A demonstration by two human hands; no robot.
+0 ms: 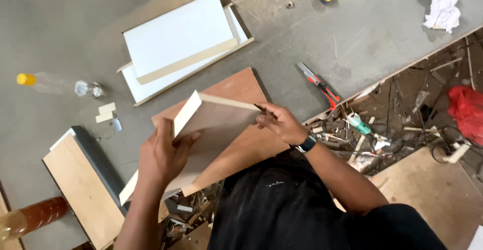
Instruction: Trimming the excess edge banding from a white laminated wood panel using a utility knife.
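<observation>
Grey floor; left hand (162, 158) hides pale board's (211, 124) lower edge.

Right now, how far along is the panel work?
Done: white panels lie stacked on the workbench. In hand: left hand tilts a light board up on edge; right hand puts a thin pencil-like tool to its corner. Left: a plywood sheet underneath and a wood-faced panel lie untouched.

A red-handled cutter (319, 85) lies near crumpled paper (443, 10).
</observation>
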